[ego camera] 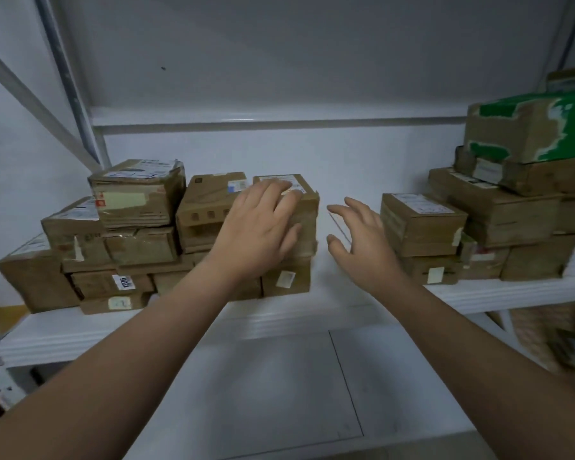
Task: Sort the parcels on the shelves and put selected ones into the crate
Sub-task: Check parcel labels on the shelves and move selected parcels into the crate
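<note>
Our left hand [263, 224] lay flat on the top parcel [307, 207] of the left-hand stack. Its fingers were straight and spread over the top and front face, and the thumb rested against the front. It pressed the box but had not closed round it. Our right hand [359, 237] hung released in the gap just right of that parcel, fingers splayed and palm turned toward the box's side, touching nothing that we could make out.

The parcel sat on a lower box [286, 278], near the middle of the shelf [279, 313] and back from its front edge. A slotted carton [203, 207] stood close against it on the left. Across the gap, toward the right end of the shelf, stood a labelled parcel [419, 224], and beyond it a taller pile topped by a green-taped box [525, 127]. The crate was not in view.

We judged this to be the picking step, with one parcel chosen and the grasp not yet made. The next move would call for the right hand to meet the parcel's free right side, so that both palms clamp it. After that it would need lifting up and out toward the front edge, without dragging the slotted carton or the lower box.
</note>
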`<state>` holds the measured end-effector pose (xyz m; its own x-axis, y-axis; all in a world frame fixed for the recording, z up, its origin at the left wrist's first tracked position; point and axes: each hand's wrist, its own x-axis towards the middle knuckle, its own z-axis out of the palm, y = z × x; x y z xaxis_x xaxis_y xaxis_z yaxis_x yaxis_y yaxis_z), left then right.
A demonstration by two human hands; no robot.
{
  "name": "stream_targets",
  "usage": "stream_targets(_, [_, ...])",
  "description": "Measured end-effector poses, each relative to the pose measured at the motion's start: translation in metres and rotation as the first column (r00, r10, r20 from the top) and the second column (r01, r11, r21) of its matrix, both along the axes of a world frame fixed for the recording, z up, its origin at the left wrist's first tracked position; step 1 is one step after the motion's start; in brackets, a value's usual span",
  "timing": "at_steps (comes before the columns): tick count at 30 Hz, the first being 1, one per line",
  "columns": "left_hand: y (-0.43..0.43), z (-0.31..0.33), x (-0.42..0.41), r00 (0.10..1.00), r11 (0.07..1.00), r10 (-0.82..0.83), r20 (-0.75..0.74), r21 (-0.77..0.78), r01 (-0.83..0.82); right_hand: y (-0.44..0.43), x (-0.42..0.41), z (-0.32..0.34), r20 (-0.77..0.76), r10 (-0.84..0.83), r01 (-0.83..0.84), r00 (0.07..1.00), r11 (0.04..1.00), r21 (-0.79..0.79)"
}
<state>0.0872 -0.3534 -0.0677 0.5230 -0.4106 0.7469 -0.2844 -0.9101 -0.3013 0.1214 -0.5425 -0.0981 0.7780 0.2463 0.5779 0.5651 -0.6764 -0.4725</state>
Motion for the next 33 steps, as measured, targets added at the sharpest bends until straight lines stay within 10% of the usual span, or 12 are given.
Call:
stream_targets(12, [-0.158, -0.041, 0.066, 0.956, 0.977, -0.204, -0.211, -0.109, 0.185, -0.171, 0.016, -0.030, -0.045, -0.204, 0.207, 0.978, 0.977, 0.050])
stream_targets(17, [-0.205, -0.064, 0.105, 0.890, 0.907, -0.261, -0.375, -0.411, 0.092, -0.220, 0.033, -0.038, -0.104, -0.183, 0.192, 0.978, 0.978, 0.087])
stream_targets(23, [-0.239, -0.064, 0.143, 0.764, 0.493, -0.403, -0.503, -0.823, -0.281, -0.234, 0.059, -0.046, -0.125, -0.100, 0.113, 0.987, 0.989, 0.099])
stream_targets(33, [-0.258, -0.061, 0.182, 0.616, 0.089, -0.633, -0.468, -0.835, -0.542, -0.230, 0.096, -0.061, -0.196, 0.055, -0.006, 0.979, 0.969, 0.245])
